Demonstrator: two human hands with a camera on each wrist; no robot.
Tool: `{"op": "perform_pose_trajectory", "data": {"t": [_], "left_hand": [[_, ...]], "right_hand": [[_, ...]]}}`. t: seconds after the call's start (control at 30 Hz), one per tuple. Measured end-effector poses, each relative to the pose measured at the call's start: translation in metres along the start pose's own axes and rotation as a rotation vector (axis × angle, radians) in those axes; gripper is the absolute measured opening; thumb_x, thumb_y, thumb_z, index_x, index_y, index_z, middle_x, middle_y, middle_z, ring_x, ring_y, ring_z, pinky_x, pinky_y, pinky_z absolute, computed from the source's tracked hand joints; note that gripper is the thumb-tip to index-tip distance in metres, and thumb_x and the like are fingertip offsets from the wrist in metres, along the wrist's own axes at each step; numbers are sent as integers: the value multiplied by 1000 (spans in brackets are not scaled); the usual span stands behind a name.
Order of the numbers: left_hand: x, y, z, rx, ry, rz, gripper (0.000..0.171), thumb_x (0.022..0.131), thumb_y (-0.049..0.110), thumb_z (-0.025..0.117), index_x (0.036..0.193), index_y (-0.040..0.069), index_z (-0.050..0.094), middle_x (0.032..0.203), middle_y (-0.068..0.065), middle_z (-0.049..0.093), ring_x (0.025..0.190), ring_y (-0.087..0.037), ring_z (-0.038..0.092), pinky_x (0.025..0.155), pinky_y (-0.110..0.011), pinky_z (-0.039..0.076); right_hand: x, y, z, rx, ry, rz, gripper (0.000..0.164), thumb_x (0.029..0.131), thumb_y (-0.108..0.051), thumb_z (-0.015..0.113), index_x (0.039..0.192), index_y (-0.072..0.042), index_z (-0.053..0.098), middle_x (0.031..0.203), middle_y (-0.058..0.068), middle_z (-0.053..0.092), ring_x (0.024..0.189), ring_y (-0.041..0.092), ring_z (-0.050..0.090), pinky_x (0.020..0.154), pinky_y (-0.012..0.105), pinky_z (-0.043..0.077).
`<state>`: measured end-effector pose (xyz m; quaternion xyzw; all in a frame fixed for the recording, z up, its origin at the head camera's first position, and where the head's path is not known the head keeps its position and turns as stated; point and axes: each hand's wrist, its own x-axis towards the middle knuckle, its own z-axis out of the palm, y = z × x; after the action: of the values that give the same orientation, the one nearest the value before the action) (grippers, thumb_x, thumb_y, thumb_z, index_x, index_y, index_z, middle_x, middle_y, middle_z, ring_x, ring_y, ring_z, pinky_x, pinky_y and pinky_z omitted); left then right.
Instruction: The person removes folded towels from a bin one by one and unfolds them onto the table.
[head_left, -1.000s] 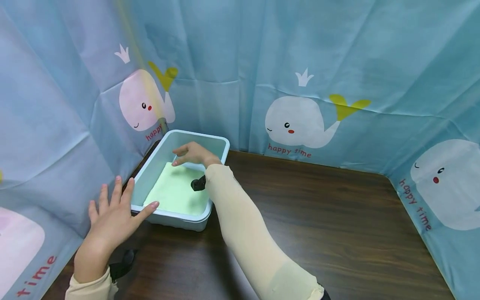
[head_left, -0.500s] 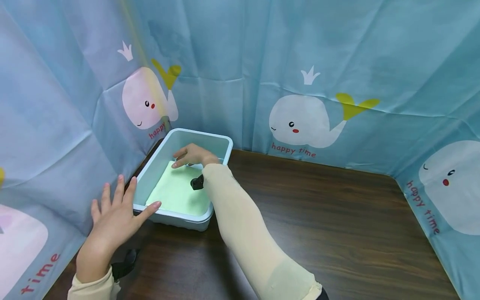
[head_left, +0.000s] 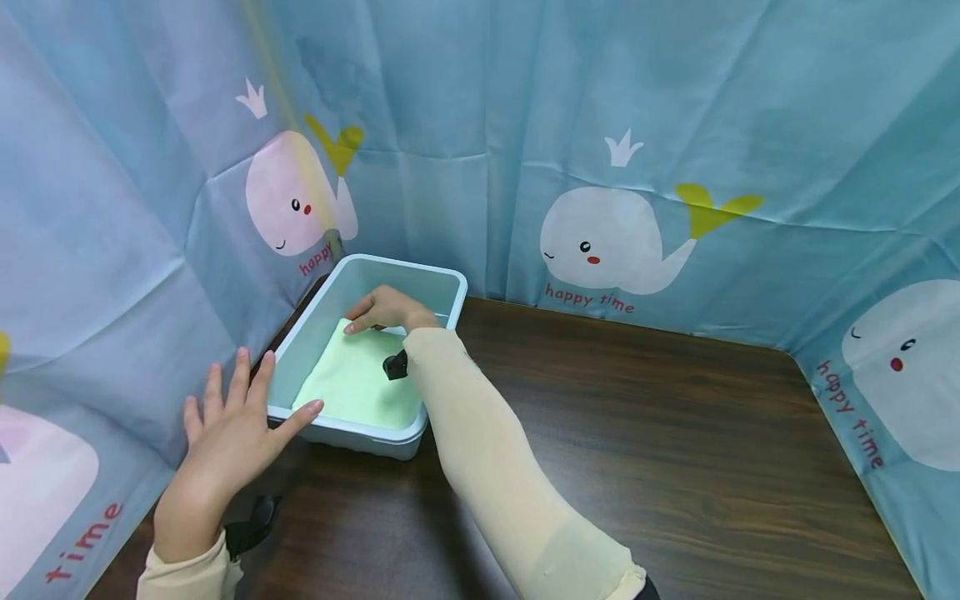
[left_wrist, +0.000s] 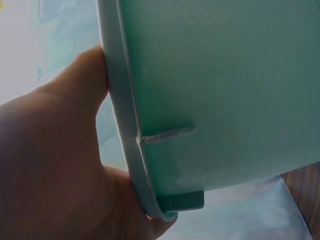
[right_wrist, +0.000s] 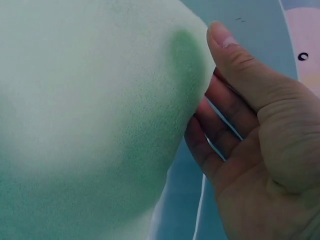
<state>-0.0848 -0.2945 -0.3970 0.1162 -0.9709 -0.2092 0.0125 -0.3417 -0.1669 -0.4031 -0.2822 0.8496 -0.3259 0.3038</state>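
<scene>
A pale green cloth [head_left: 358, 375] lies in a light blue plastic bin [head_left: 341, 428] at the left of the table. My right hand [head_left: 390, 307] reaches inside and pinches the cloth's far edge, which is lifted a little. In the right wrist view the thumb is on the near face of the cloth [right_wrist: 90, 90] and the other fingers are behind its edge. My left hand [head_left: 228, 454], fingers spread, rests at the bin's near left corner. The left wrist view shows its thumb and a finger against the rim of the bin [left_wrist: 225, 90].
A dark wooden table [head_left: 637, 433] extends to the right of the bin. Blue curtains [head_left: 450, 100] printed with whales hang close behind the bin and along both sides. A black wrist camera [head_left: 395, 365] on my right arm hangs over the cloth.
My right fingers have closed on the cloth's far edge, and that edge has risen to meet them. The left hand stays put on the bin. The head view has shifted slightly.
</scene>
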Motion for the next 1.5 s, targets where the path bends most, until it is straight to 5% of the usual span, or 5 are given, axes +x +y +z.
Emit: {"op": "perform_pose_trajectory", "data": {"t": [0.93, 1.2, 1.5], "left_hand": [[-1, 1, -1, -10, 4, -2, 106, 90, 74, 45, 160, 7, 0, 162, -30, -11, 147, -57, -16, 103, -82, -7], [1, 2, -3, -9, -3, -5, 108, 90, 75, 44, 159, 7, -2, 162, -31, -12, 146, -57, -17, 103, -82, -7], [-1, 0, -3, -13, -13, -2, 108, 90, 75, 43, 159, 6, -3, 161, -30, -15, 145, -58, -20, 103, -82, -9]], "right_hand": [[-2, 1, 0, 40, 25, -76, 29, 85, -28, 79, 113, -20, 77, 110, -5, 75, 94, 8, 66, 80, 18, 52], [-7, -4, -11, 54, 54, -139, 27, 85, -23, 79, 110, -14, 78, 112, -1, 75, 89, 7, 66, 78, 17, 52], [-26, -22, -40, 51, -7, -217, 24, 87, -20, 76, 109, -9, 78, 103, 5, 76, 77, 9, 61, 75, 21, 54]]}}
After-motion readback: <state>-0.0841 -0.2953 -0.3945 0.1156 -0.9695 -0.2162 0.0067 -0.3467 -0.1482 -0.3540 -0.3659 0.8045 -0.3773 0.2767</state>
